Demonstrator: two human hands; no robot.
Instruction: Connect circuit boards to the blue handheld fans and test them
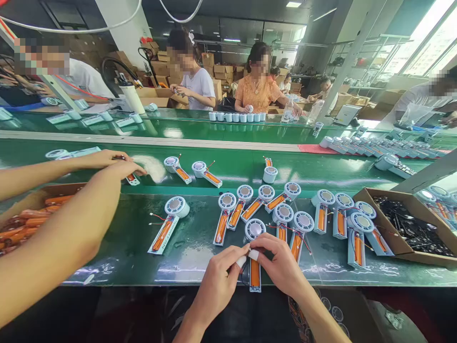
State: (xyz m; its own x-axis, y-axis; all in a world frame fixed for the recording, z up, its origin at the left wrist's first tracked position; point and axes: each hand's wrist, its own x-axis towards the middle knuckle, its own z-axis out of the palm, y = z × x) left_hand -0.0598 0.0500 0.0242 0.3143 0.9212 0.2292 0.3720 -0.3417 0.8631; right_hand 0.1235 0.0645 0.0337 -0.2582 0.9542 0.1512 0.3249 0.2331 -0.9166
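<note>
My left hand and my right hand meet at the table's front edge, fingers pinched together. White covers show on both thumbs. What they pinch is too small to make out; thin wires show beside it. Under my fingertips lies a light-blue unit with a round head and an orange battery in its open handle, which points toward me. Similar units lie around it, among them a separate one to the left and a group to the right.
Another person's arms reach in from the left over a box of orange batteries. A cardboard box of black parts stands right. Behind runs a green conveyor with units. People sit beyond it.
</note>
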